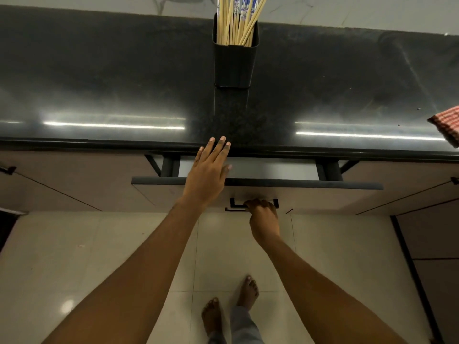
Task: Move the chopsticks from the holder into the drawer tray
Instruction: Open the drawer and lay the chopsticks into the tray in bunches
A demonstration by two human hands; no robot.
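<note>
- Chopsticks (pixel 237 19): bundle standing in a dark holder (pixel 234 63) at 12 o'clock; tips fan out past the top edge of the view. Some are plain wood, a few w/ blue-and-white pattern near the top.
- Holder is upright on the black counter (pixel 99 78), set well back from the front edge, nearer the pale wall.
- Drawer (pixel 255 186): under the counter, centre of view, pulled out only a bit. A narrow strip of pale interior (pixel 273 168) shows between the counter edge and the drawer front; can't tell from this what sits inside or if a tray is there.
- Right hand (pixel 263 214): at approx 5 o'clock from the holder, fingers curled and closed round the black drawer handle (pixel 236 206), knuckles up.
- Left hand (pixel 210 175): flat, fingers spread and straight, gripping nothing; it is above the drawer gap, w/ fingertips (pixel 222 141) reaching the counter's front edge. Can't tell if they touch it.
- Hands are near each other, left slightly above and to the 10 o'clock of the right.
- Red checked cloth (pixel 447 125) at 3 o'clock, on the counter's right end, partly cut off.
- Bare feet (pixel 233 306) on the pale floor tiles (pixel 74 256) at 6 o'clock.
</note>
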